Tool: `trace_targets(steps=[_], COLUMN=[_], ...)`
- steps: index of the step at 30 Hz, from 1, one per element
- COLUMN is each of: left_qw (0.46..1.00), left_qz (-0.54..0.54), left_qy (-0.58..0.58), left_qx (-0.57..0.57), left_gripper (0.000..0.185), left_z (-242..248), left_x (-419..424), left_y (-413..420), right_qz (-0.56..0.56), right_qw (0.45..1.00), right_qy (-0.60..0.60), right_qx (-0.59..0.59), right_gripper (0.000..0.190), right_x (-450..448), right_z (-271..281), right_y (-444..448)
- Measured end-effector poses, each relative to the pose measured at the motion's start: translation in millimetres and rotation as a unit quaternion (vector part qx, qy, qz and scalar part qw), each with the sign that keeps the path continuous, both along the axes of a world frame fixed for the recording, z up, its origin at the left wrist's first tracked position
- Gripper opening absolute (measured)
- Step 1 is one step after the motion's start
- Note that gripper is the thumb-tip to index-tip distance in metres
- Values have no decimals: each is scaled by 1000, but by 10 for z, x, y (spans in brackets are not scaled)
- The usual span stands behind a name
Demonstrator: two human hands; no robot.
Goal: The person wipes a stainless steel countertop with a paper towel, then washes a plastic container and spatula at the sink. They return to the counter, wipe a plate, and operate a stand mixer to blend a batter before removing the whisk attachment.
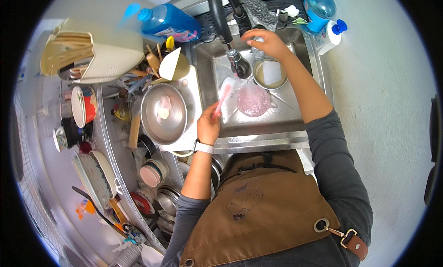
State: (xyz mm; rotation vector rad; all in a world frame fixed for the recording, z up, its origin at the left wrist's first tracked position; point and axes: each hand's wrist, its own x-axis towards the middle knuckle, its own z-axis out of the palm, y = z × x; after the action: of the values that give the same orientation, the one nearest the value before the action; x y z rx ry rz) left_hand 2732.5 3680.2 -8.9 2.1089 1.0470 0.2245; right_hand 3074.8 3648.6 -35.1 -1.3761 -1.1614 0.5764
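Note:
My left hand [209, 125], at the left side of the steel sink [225, 126], grips the handle of a pink spatula [225, 90]. The spatula points up beside the black faucet's spray head [240, 67]. Below that head sits a pink bowl with a spout [254, 101], its surface bubbly and wet. My right hand [264, 43] is raised over the back of the sink near the faucet base, thumb and fingers apart; I see nothing in its grasp. Under it stand a clear ridged container [257, 53] and a round metal pan [271, 87] with a whitish flat piece inside.
Left of the sink, a metal bowl [163, 125] with a sponge-like piece rests on a white board [193, 104]. Blue liquid bottles [173, 24] and a pump bottle [328, 38] stand behind. Wire shelves [112, 156] crowded with dishes fill the left; a wall [373, 94] bounds the right.

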Motion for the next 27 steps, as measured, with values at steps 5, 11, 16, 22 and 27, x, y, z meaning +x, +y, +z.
trace_targets(steps=[5,11,16,22,27], left_qw=[967,985,943,845,760], left_qz=[-67,42,327,512,489], left_qy=[113,48,-23,56,279], left_qx=[218,158,53,144,325], left_gripper=[36,32,31,32,39], left_z=[258,688,861,829,568], left_x=[-122,-693,-1652,-3001,-4045], left_y=[-113,-167,-248,-530,-650], right_qz=[-127,46,10,-24,13], right_qw=[989,887,892,907,908], right_qy=[63,-131,44,88,-53], right_qx=[-32,-441,-449,-411,-415], right_gripper=[18,45,48,30,37], right_x=[-96,-816,-1237,-1080,-989], right_z=[-191,-1277,-1988,-2389,-2398], right_y=[-440,-1375,-1611,-1585,-1450])
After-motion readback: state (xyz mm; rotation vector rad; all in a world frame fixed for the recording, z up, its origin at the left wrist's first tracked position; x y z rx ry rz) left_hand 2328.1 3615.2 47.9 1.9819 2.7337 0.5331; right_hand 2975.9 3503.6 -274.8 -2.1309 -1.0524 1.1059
